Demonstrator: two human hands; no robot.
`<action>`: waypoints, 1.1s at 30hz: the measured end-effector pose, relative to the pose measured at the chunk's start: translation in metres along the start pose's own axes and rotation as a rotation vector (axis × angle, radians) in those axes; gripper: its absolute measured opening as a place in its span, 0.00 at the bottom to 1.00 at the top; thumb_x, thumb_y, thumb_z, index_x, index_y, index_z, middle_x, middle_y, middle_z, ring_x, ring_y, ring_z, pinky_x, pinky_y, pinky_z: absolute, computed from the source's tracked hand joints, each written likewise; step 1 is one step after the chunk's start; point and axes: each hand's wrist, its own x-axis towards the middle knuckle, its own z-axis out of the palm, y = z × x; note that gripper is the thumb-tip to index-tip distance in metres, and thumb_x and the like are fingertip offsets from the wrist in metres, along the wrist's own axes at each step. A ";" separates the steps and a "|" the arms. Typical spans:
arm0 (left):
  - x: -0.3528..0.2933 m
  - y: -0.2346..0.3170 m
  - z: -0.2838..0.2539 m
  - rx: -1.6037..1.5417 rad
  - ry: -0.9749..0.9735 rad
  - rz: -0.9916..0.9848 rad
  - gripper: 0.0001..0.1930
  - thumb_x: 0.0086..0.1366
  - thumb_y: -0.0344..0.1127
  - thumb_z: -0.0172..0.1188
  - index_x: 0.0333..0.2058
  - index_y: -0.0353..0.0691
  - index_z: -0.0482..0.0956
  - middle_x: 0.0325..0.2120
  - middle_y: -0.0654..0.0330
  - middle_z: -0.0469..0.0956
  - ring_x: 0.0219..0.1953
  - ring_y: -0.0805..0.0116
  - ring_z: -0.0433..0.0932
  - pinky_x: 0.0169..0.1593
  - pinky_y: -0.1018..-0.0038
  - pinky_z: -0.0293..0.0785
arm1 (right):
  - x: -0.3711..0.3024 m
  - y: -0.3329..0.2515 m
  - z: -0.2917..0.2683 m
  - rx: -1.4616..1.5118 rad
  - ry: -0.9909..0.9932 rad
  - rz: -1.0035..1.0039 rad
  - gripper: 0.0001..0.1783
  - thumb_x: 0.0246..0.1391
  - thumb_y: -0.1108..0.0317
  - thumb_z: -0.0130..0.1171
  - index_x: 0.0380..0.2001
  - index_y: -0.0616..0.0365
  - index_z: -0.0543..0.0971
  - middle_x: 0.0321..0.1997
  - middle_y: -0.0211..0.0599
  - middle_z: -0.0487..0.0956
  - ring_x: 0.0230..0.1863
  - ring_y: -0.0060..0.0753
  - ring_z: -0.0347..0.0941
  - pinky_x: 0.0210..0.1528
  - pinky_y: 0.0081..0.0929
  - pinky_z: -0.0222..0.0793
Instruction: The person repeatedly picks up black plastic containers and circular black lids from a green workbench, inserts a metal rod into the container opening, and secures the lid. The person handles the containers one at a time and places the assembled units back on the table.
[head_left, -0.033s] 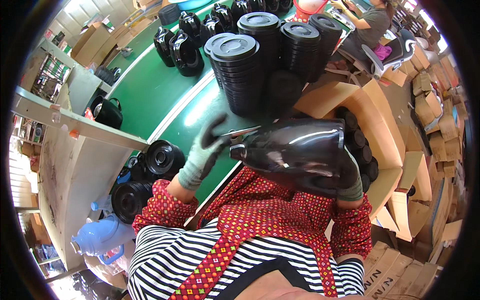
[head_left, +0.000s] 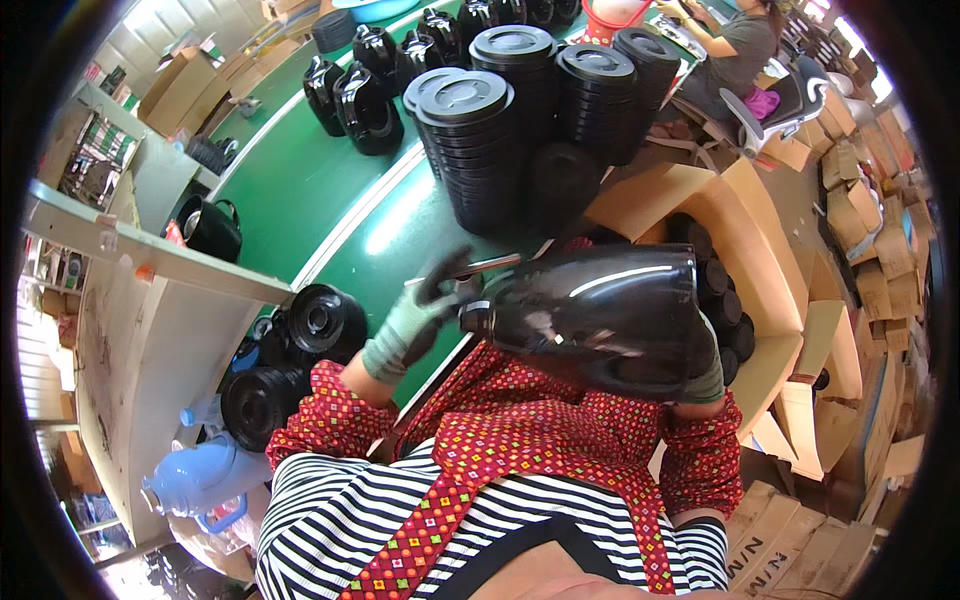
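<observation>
A glossy black plastic jug shell (head_left: pixel 600 310) lies sideways in front of my chest, its narrow end to the left and its wide end to the right. My right hand (head_left: pixel 710 365), in a grey-green glove, supports the wide end; its fingers are mostly hidden behind the shell. My left hand (head_left: pixel 425 310), in a glove with dark fingers, is closed at the narrow end around a slim metal tool (head_left: pixel 493 264). Its exact kind I cannot make out. The tool lies along the shell's upper edge near the narrow end.
Stacked black lids (head_left: pixel 465 140) stand on the green worktable (head_left: pixel 285 195), with black jugs (head_left: pixel 366 108) behind. An open carton (head_left: pixel 775 260) with black round parts is at right. A pale blue thermos (head_left: pixel 205 472) stands lower left. Another person (head_left: pixel 740 55) sits far right.
My left hand has come slightly right and down, and its raised fingers have lowered over the metal tool. The jug shell has shifted a little to the right.
</observation>
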 end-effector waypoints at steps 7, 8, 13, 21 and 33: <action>0.011 -0.068 0.060 -0.657 -0.532 0.070 0.35 0.78 0.40 0.55 0.75 0.33 0.52 0.72 0.47 0.62 0.70 0.55 0.68 0.74 0.57 0.65 | 0.034 -0.023 0.059 -0.189 -0.239 0.245 0.31 0.63 0.59 0.64 0.63 0.68 0.74 0.58 0.41 0.82 0.56 0.32 0.79 0.61 0.31 0.73; 0.013 -0.061 0.059 -0.786 -0.506 -0.038 0.33 0.79 0.39 0.53 0.75 0.34 0.54 0.72 0.47 0.63 0.70 0.55 0.69 0.73 0.58 0.67 | 0.049 -0.023 0.065 -0.254 -0.298 0.253 0.30 0.65 0.56 0.64 0.62 0.68 0.76 0.57 0.40 0.82 0.58 0.32 0.78 0.62 0.31 0.72; 0.016 -0.088 0.027 -0.725 -0.260 -0.144 0.29 0.81 0.38 0.49 0.74 0.35 0.57 0.71 0.47 0.65 0.69 0.56 0.71 0.71 0.60 0.71 | 0.137 -0.017 0.069 -1.177 0.017 -0.354 0.35 0.60 0.41 0.68 0.60 0.55 0.81 0.57 0.52 0.83 0.59 0.50 0.79 0.62 0.40 0.73; -0.008 -0.076 0.004 -0.743 -0.280 -0.139 0.27 0.82 0.39 0.47 0.73 0.35 0.58 0.70 0.46 0.65 0.69 0.55 0.71 0.72 0.61 0.70 | 0.239 0.021 0.037 -1.987 0.421 -0.067 0.53 0.49 0.28 0.66 0.75 0.37 0.65 0.77 0.64 0.57 0.75 0.72 0.52 0.78 0.64 0.45; 0.042 -0.083 0.050 -0.901 -0.551 -0.046 0.26 0.83 0.41 0.43 0.72 0.33 0.59 0.69 0.45 0.65 0.69 0.54 0.70 0.73 0.61 0.68 | 0.074 -0.010 0.072 -1.374 0.006 -0.596 0.56 0.51 0.35 0.69 0.74 0.59 0.66 0.75 0.56 0.65 0.72 0.64 0.59 0.74 0.53 0.54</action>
